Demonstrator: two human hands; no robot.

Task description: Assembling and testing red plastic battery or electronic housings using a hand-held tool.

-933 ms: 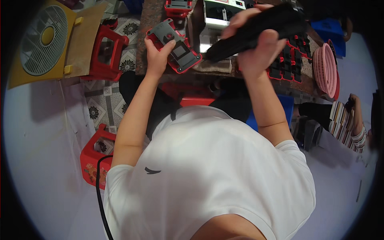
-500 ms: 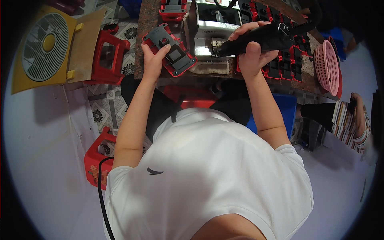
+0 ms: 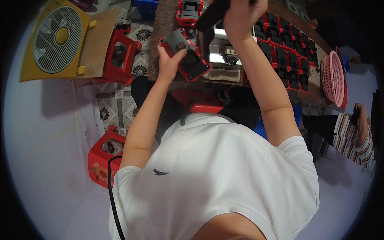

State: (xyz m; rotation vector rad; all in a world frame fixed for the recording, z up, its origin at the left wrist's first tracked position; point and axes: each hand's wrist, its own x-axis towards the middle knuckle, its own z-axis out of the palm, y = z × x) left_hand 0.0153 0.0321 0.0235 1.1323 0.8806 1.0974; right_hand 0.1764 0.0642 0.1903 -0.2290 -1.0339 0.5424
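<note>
My left hand (image 3: 168, 66) grips a red-and-black plastic housing (image 3: 193, 68), thumb across its dark face, tilted at the table's near edge. At the top of the view, my right hand (image 3: 241, 20) is wrapped round a black electric screwdriver (image 3: 213, 17). The screwdriver slants down to the left above the housing; its tip is dark and hard to make out. Between the hands stands a silver metal box (image 3: 218, 58), which looks like a screw feeder, partly covered by my right forearm. A folded cloth (image 3: 224, 75) lies at its front.
Another red-and-black housing (image 3: 189, 12) lies at the far left of the stone table (image 3: 162, 36). Rows of similar housings (image 3: 282, 52) fill the right side. Beyond them is a pink basket (image 3: 333, 78). A yellow fan (image 3: 56, 40) and red stools (image 3: 120, 56) stand left; another person (image 3: 352, 134) is at right.
My right hand has lifted the screwdriver off the feeder's front and carried it up and left, towards the housing. My left hand still holds the housing. The whole view has shifted slightly.
</note>
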